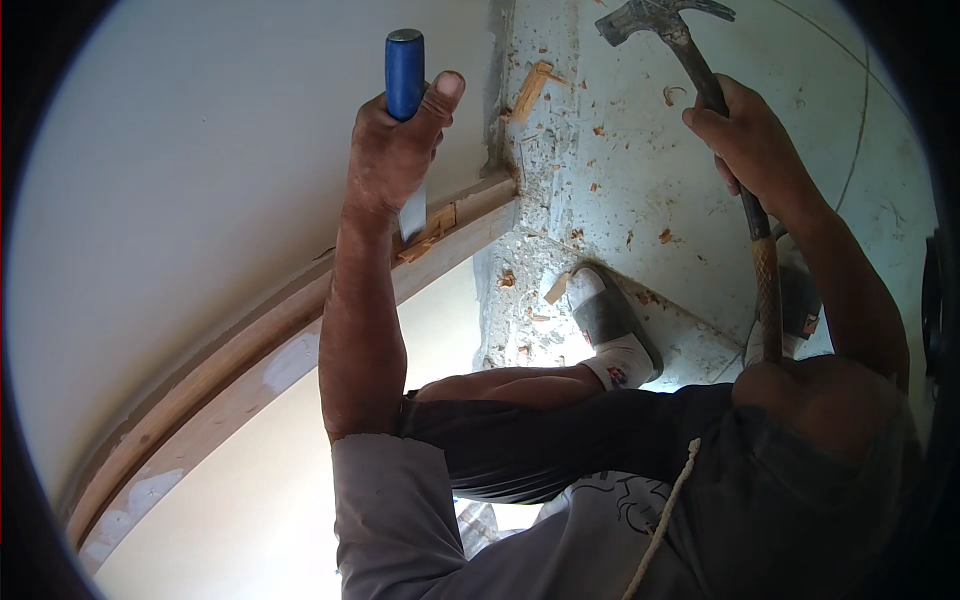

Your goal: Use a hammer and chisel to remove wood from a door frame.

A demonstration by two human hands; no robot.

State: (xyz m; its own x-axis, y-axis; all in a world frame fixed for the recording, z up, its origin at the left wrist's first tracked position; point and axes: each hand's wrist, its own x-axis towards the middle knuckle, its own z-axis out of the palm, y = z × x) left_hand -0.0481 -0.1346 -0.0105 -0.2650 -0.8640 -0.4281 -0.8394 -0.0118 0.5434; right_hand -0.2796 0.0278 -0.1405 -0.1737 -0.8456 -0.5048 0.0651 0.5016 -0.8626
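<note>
My left hand [392, 160] is closed around the blue handle of a chisel [404, 75], thumb raised along its side. The chisel's wide metal blade points down onto a wooden frame piece [290, 312] beside the wall, where a notch with raised, pale cut wood [432, 238] shows. The blade's very edge is hard to make out against the chips. In my right hand [750, 145] is a claw hammer [690, 50], gripped partway up its handle. Its head hangs in the air at the upper right, apart from the chisel, and the handle's lower end reaches down near my knee.
A pale wall [210, 130] rises along the left behind the frame piece. Wood chips [665, 236] and a larger wood scrap [531, 90] litter the dusty floor [620, 150]. My foot in a dark sandal [612, 318] rests close to the frame; a cord curves across the floor at right.
</note>
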